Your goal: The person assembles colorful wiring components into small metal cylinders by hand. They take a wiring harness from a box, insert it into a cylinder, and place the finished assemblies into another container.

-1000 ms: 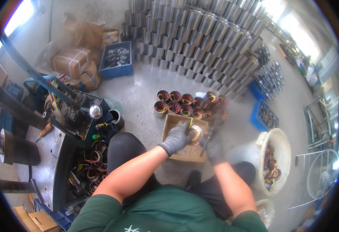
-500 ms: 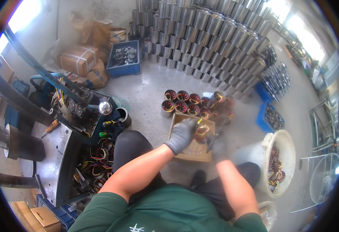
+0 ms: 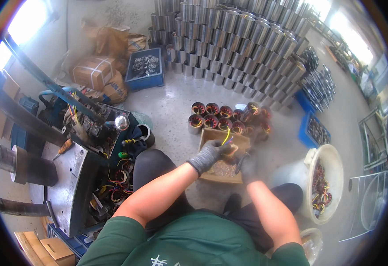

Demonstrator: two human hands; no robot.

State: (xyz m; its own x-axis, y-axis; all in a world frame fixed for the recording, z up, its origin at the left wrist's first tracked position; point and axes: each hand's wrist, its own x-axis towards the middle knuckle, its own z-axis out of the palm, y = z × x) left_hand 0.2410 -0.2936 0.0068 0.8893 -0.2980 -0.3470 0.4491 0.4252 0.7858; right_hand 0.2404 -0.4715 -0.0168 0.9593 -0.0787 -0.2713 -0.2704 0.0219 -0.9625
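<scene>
My left hand (image 3: 209, 156), in a grey glove, is closed around a wound motor stator (image 3: 232, 150) with yellow and purple wires sticking up. It is held over an open cardboard box (image 3: 204, 138) with small scraps on its bottom. Just right of the stator, my gloved right hand (image 3: 250, 168) is closed on a dark hand tool (image 3: 241, 163) with a curved handle; blur hides its kind. Beyond the box stand rows of metal cylinders with red stators and yellow wires inside (image 3: 210, 120), the right ones blurred.
A white tub (image 3: 311, 177) of stators stands at right. On the left is a metal workbench (image 3: 65, 186) with a screwdriver (image 3: 63, 149), above a bin of wired stators (image 3: 116, 186). Stacked steel cylinders (image 3: 242, 53) fill the back; blue crates (image 3: 145, 82) hold metal parts.
The stator has tilted and sunk slightly lower over the box in my left hand. My right hand stays close beside it. The whole view has shifted a little.
</scene>
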